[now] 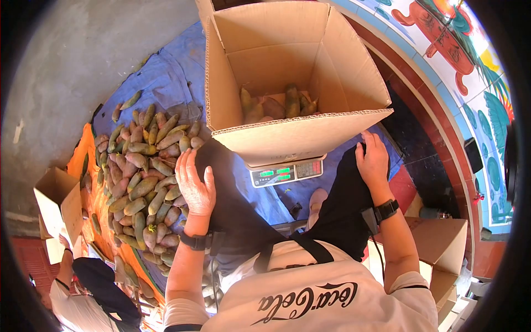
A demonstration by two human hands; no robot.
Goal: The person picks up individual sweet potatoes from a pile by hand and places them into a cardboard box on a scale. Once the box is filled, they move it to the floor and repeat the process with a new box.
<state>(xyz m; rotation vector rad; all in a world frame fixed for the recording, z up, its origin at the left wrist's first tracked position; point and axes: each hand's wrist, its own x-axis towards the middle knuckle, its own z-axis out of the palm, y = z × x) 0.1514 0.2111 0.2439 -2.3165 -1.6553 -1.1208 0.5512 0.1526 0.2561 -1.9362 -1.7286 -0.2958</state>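
Note:
A tall cardboard box (298, 130) stands open-topped in front of me on a digital scale (286, 174) with lit green displays. Several long green and reddish vegetables (271, 108) lie at the bottom of the box. My left hand (196, 185) is empty, fingers stretched and thumb apart, between the vegetable pile (145, 177) and the box, over my left leg. At the box's near right corner, my right hand (374, 161) holds nothing, its fingers extended beside the cardboard above my right knee.
The pile spreads over a blue tarp (177, 61) and an orange sheet (83, 155). At lower left, another person (83, 293) has a hand at a smaller cardboard box (58, 202). More cardboard boxes (442, 238) stand at my right, near a painted tile wall (442, 50).

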